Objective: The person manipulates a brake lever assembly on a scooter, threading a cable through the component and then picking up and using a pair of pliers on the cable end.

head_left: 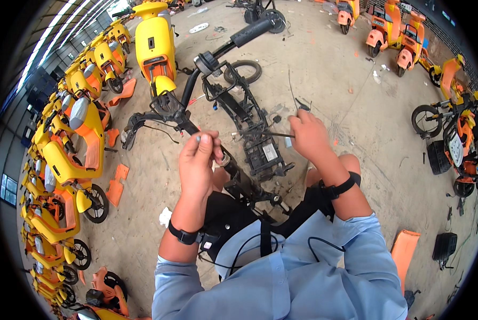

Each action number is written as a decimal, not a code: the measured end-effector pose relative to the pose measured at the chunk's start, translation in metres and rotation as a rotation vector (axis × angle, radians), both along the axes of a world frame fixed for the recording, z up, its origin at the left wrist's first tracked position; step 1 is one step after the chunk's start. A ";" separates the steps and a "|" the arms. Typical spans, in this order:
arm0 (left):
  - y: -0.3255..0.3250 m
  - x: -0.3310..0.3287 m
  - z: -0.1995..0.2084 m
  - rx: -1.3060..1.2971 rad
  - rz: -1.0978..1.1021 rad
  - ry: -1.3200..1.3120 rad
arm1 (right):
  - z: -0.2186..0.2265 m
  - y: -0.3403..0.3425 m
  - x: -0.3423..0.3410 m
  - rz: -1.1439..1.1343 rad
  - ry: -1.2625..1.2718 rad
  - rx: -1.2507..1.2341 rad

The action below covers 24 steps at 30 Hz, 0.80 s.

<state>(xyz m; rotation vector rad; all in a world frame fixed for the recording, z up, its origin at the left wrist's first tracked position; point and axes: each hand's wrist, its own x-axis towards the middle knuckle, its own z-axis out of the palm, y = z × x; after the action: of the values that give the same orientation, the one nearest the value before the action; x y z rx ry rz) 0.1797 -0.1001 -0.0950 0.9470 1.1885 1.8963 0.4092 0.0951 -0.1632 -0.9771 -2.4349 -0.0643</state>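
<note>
Black cable [271, 134], yellow-and-orange scooter [157, 52]

I can't read any lettering or number from where I sit. A pale rectangular label [270, 152] sits just toward three o'clock from the middle of my view, on the black frame [232, 102] in front of me; whatever is printed on it is too small to make out. Toward seven o'clock, a small white patch [207, 245] shows on the dark device at my left wrist, its marks illegible to me. Far out at three o'clock, a white plate [455, 148] stands on a partly stripped scooter [465, 129], and I can't tell whether it bears print.
</note>
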 end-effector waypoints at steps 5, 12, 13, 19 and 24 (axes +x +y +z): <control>-0.003 -0.004 -0.057 -0.160 0.071 -0.042 | -0.039 0.052 0.035 -0.489 -0.124 -0.192; 0.020 -0.015 -0.120 -0.293 0.265 -0.019 | -0.106 0.055 0.034 -0.452 0.418 -0.407; 0.022 -0.014 -0.121 -0.321 0.235 0.015 | -0.138 0.065 0.038 -0.441 0.561 -0.512; 0.025 -0.005 -0.118 -0.229 0.123 0.881 | -0.180 0.107 0.035 -0.586 1.086 -0.834; 0.036 -0.007 -0.130 -0.195 0.019 0.949 | -0.195 0.113 0.037 -0.718 1.019 -0.693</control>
<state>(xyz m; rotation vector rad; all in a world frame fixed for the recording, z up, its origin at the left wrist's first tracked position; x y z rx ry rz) 0.1726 -0.0646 -0.2246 1.8054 1.8529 1.2834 0.4461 0.2079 -0.3582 -1.6024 -1.0875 0.8531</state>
